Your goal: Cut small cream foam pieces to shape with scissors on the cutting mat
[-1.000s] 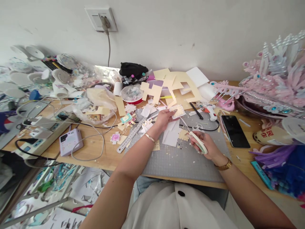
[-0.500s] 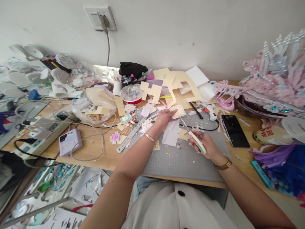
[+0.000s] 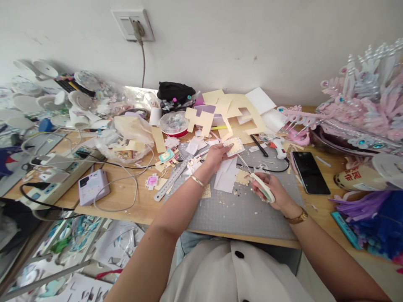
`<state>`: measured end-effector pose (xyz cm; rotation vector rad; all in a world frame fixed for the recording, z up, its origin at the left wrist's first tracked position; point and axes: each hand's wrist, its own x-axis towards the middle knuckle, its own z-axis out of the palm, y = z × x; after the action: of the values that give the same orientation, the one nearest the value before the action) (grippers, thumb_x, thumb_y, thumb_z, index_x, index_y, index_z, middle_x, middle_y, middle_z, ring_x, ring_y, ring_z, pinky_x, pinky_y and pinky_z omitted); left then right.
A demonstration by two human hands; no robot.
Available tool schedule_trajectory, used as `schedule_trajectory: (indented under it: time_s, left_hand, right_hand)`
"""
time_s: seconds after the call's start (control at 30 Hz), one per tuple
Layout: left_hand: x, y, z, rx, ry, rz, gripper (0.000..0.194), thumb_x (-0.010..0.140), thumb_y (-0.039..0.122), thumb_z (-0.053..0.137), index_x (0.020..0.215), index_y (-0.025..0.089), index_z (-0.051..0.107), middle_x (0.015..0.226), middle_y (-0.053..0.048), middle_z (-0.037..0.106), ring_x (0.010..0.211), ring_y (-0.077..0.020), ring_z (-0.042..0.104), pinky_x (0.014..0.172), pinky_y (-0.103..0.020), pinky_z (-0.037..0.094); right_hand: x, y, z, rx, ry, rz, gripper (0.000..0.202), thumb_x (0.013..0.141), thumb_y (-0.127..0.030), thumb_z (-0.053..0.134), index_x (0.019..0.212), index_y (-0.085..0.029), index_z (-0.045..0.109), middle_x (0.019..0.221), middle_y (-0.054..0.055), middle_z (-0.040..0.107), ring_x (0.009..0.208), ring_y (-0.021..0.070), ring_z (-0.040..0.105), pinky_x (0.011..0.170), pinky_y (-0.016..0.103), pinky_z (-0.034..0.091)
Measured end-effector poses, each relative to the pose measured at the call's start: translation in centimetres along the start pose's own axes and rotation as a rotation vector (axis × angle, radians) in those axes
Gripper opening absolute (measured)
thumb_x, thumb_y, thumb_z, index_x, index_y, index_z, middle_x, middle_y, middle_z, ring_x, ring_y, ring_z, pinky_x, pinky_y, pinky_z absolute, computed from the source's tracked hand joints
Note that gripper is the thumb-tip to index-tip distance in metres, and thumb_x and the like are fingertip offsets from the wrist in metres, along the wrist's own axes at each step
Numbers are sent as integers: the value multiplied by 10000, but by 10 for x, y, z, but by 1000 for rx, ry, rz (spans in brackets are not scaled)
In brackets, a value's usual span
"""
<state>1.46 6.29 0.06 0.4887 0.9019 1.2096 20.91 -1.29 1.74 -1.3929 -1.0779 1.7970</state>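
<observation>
My left hand [image 3: 218, 154] pinches a small cream paper piece with a white border [image 3: 234, 147] above the grey cutting mat [image 3: 252, 218]. White-handled scissors [image 3: 262, 188] are in my right hand [image 3: 271, 191], my fingers wrapped round the handles. Their blades point up and left, with the tips at the lower edge of the paper piece. Below the blades a cream scalloped piece [image 3: 242, 177] lies on the mat, beside white paper [image 3: 225, 178]. A metal ruler [image 3: 171, 181] lies left of my left forearm.
Cream card sheets [image 3: 234, 105] are piled at the back. A glue gun [image 3: 279, 149], a black phone [image 3: 311, 172] and a drink cup [image 3: 355, 177] are on the right. Pink crowns [image 3: 346, 100] stand behind them. Power strips [image 3: 59, 178] and cables lie left.
The scissor handles have moved slightly down and right with my right hand. My left hand holds the paper piece in nearly the same place.
</observation>
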Motion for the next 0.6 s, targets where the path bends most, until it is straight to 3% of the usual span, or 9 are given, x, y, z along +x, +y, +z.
schedule_trajectory:
  time_s: [0.6]
  left_hand:
    - [2, -2, -4, 46, -55, -7, 219, 669, 235, 834, 756, 98, 687, 725, -66, 722, 696, -166, 681, 876, -410, 550]
  right_hand:
    - [4, 7, -4, 49, -6, 12, 450, 521, -418, 856, 830, -164, 651, 519, -65, 556, 319, 41, 415, 273, 151, 281]
